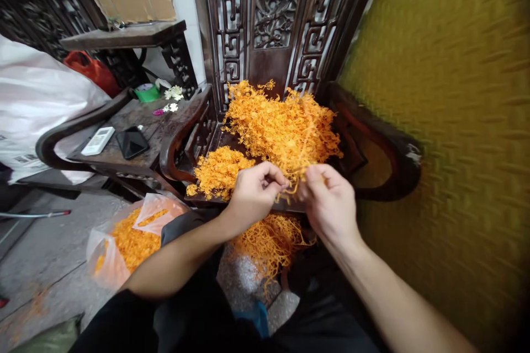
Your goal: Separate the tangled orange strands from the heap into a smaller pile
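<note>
My left hand [256, 190] is closed in a pinch, its fingertips at one end of a thin, branched orange plastic sprig [293, 183]. The other side of the sprig is in my right hand [333, 201], whose fingers are curled and a little blurred. Behind the hands, a large heap of orange plastic flower pieces [277, 124] covers much of the wooden chair seat. Left of it lies a smaller orange pile [221, 171], close to my left hand. Below the hands hangs a tangle of bare orange stems [269, 242] above bubble wrap [240, 276].
The dark carved chair [269, 60] has curved armrests. On a side table lie a phone [131, 142], a white device [98, 140], green tape [147, 92] and small flowers [173, 92]. An open plastic bag [110, 259] of orange pieces stands on the floor. A yellow textured surface [447, 121] rises at right.
</note>
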A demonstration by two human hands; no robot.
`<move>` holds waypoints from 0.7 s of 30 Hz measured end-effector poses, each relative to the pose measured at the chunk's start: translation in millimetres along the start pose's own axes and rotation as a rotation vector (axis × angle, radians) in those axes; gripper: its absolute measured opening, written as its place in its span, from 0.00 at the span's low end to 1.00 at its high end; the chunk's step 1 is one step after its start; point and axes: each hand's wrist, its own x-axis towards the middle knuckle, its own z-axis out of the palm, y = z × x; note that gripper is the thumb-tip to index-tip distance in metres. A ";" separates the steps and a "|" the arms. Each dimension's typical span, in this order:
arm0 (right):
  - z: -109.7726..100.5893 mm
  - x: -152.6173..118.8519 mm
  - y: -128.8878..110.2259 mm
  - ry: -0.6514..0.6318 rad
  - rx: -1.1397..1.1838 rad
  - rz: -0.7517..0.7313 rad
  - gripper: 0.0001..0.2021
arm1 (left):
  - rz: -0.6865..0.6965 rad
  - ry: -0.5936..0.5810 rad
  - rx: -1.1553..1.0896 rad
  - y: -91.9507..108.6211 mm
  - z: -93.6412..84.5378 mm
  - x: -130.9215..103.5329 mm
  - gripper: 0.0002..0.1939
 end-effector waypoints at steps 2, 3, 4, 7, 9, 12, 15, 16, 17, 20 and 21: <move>-12.9 10.6 -15.3 0.142 0.078 -0.131 0.22 | -0.049 -0.032 -0.026 1.5 -5.0 -0.2 0.03; -20.3 15.7 -23.1 0.189 0.094 -0.192 0.24 | -0.073 -0.037 -0.040 2.3 -7.8 0.2 0.04; -27.4 19.8 -30.0 0.186 0.092 -0.215 0.25 | -0.096 -0.039 -0.057 3.1 -10.7 0.9 0.05; -40.7 22.0 -40.4 0.030 0.015 -0.147 0.17 | -0.122 -0.055 -0.099 4.2 -17.7 3.9 0.13; -41.6 16.2 -39.5 -0.070 -0.057 -0.054 0.12 | -0.106 -0.075 -0.082 4.1 -20.4 5.4 0.17; -37.2 5.4 -35.5 -0.202 -0.074 0.103 0.11 | -0.072 -0.083 -0.013 4.7 -22.0 5.7 0.17; -32.7 -0.5 -33.6 -0.359 0.061 0.231 0.11 | -0.068 -0.092 0.051 7.2 -22.7 5.1 0.16; -31.5 -1.2 -33.0 -0.391 0.118 0.257 0.11 | -0.068 -0.092 0.071 8.1 -22.8 5.0 0.16; -30.5 -1.3 -32.1 -0.407 0.162 0.281 0.11 | -0.064 -0.090 0.090 9.1 -22.9 5.0 0.16; -28.6 0.6 -27.4 -0.388 0.215 0.332 0.17 | 0.013 -0.057 0.142 11.1 -23.0 5.1 0.13; -28.4 1.6 -25.4 -0.373 0.210 0.344 0.22 | 0.046 -0.042 0.158 11.5 -23.0 5.2 0.11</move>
